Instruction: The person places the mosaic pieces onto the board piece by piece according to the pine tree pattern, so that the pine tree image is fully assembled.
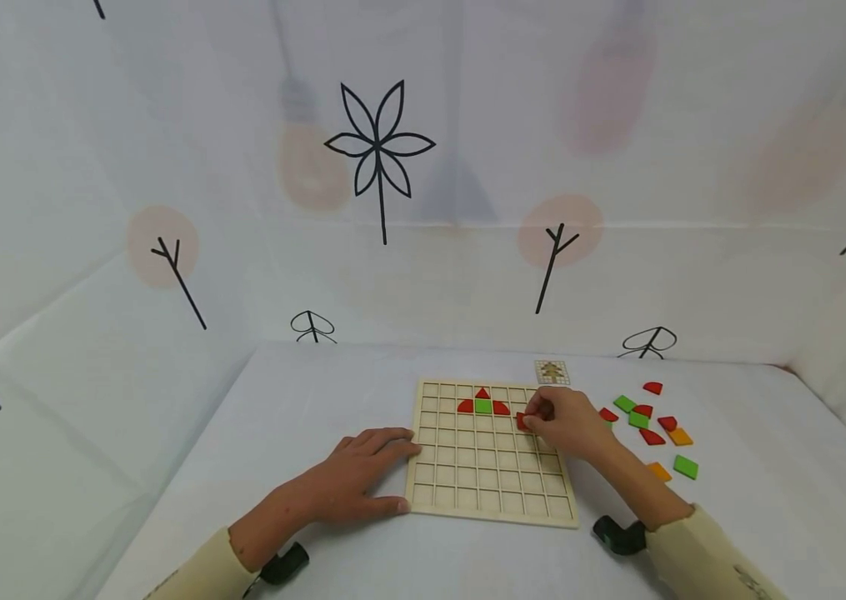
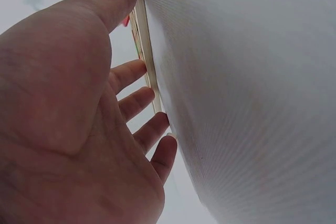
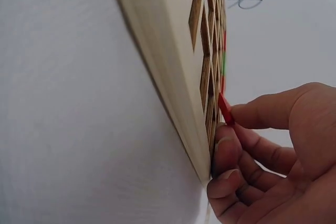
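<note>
A pale wooden grid board (image 1: 488,479) lies flat on the white table. On its upper rows sit a red triangle (image 1: 483,392), a green square (image 1: 483,407) below it, and red rounded pieces (image 1: 465,407) on either side of the green one. My left hand (image 1: 351,483) rests along the board's left edge, fingertips and thumb touching the rim (image 2: 143,30), fingers fairly straight. Between thumb and fingers, my right hand (image 1: 568,423) pinches a small red piece (image 3: 226,109) over the upper right cells; the fingers partly cover its shape.
Several loose red, green and orange pieces, among them a green tile (image 1: 686,467) and an orange tile (image 1: 681,437), lie scattered right of the board. A small pattern card (image 1: 552,372) is behind it. White printed cloth (image 1: 453,275) rises at the back.
</note>
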{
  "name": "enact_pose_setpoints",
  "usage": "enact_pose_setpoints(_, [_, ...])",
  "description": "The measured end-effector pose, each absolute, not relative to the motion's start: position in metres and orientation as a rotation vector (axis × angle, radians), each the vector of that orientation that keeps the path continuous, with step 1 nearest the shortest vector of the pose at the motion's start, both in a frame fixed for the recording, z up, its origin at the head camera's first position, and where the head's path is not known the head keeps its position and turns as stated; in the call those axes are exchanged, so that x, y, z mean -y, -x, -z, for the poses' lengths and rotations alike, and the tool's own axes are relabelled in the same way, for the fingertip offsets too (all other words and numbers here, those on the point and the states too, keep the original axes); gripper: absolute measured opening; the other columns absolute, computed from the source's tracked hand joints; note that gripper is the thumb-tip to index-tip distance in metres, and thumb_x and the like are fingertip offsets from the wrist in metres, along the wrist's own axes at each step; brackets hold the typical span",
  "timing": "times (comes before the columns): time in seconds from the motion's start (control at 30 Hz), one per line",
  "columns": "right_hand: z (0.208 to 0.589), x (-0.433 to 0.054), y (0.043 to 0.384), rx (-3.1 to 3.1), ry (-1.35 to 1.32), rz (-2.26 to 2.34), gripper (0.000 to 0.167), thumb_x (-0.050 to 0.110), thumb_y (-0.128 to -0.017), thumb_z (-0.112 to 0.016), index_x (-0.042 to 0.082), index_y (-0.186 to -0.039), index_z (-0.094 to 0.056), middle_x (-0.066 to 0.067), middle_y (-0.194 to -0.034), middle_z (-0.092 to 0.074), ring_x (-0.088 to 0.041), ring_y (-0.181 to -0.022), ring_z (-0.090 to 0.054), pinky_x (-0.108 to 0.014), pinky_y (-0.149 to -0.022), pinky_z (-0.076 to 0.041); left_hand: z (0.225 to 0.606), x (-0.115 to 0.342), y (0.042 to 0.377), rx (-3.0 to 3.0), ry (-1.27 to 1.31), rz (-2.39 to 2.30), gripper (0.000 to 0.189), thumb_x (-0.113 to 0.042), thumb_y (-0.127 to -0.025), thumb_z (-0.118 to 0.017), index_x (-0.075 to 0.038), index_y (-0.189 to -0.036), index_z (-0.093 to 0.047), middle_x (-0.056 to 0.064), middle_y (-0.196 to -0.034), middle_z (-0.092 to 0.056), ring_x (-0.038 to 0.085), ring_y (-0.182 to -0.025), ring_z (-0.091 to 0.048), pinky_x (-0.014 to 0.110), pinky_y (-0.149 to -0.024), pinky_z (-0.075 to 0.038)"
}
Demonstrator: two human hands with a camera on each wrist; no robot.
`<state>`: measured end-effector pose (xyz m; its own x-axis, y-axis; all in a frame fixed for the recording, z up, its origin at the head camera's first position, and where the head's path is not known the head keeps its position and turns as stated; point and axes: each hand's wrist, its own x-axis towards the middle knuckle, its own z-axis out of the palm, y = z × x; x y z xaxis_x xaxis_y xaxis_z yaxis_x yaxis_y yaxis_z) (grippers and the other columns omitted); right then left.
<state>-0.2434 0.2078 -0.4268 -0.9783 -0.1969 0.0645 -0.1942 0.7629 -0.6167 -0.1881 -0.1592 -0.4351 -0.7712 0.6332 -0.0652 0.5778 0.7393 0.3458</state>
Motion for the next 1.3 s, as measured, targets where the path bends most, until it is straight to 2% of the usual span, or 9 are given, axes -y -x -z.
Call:
enact_pose_setpoints(0.27, [0.428,-0.201,0.244,-2.962,0.314,0.960,0.009,0.011,-0.096,-0.076,0.009,-0.091,-0.070,-0.001,-0.081,-0.063,-0.018,-0.076,-0.056,-0.032,-0.069,-0.048,0.435,0.159,0.189,-2.757,-0.975,-0.468,0.073,-0.063,-0.100,-0.064,-0.039,-0.163,-0.037,-0.011,-0.170,-0.030,0.023,-0.156,-0.031,0.060,-0.119,-0.032])
enact_pose_setpoints(0.53, [0.424,-0.209,0.241,-2.969,0.327,0.969,0.004,0.009,-0.097,-0.074,0.008,-0.095,-0.071,-0.002,-0.083,-0.064,-0.019,-0.079,-0.056,-0.033,-0.071,-0.049,0.435,0.160,0.188,-2.758,-0.975,-0.462,0.073,-0.063,-0.100,-0.065,-0.039,-0.163,-0.036,-0.011,-0.170,-0.030,0.021,-0.157,-0.029,0.059,-0.120,-0.031])
enact_pose_setpoints(0.7, [0.417,-0.227,0.242,-3.019,0.389,0.919,0.001,0.007,-0.097,-0.072,0.007,-0.098,-0.072,-0.002,-0.088,-0.066,-0.020,-0.080,-0.056,-0.031,-0.066,-0.049,0.436,0.160,0.188,-2.765,-0.968,-0.442,0.074,-0.063,-0.099,-0.065,-0.040,-0.163,-0.035,-0.012,-0.170,-0.029,0.019,-0.157,-0.029,0.058,-0.120,-0.032])
enact_pose_setpoints(0.93, [0.412,-0.264,0.250,-3.099,0.436,0.815,0.016,-0.004,-0.095,-0.067,0.006,-0.102,-0.078,-0.007,-0.099,-0.072,-0.022,-0.082,-0.058,-0.036,-0.072,-0.051,0.438,0.160,0.190,-2.766,-0.964,-0.437,0.074,-0.063,-0.099,-0.065,-0.041,-0.163,-0.035,-0.012,-0.170,-0.029,0.019,-0.157,-0.029,0.058,-0.120,-0.032])
enact_pose_setpoints(1.13, [0.415,-0.300,0.258,-3.094,0.461,0.748,0.019,-0.008,-0.093,-0.068,0.004,-0.103,-0.079,-0.009,-0.099,-0.073,-0.021,-0.079,-0.060,-0.036,-0.067,-0.052,0.438,0.160,0.190,-2.765,-0.965,-0.436,0.074,-0.064,-0.099,-0.065,-0.042,-0.163,-0.034,-0.013,-0.170,-0.029,0.019,-0.157,-0.029,0.058,-0.120,-0.032])
enact_pose_setpoints(1.3, [0.419,-0.316,0.262,-3.057,0.519,0.668,0.021,-0.008,-0.092,-0.069,0.005,-0.104,-0.080,-0.003,-0.098,-0.071,-0.021,-0.084,-0.060,-0.041,-0.075,-0.054,0.438,0.160,0.190,-2.767,-0.964,-0.427,0.074,-0.064,-0.099,-0.065,-0.042,-0.163,-0.034,-0.013,-0.170,-0.028,0.019,-0.157,-0.029,0.058,-0.120,-0.032])
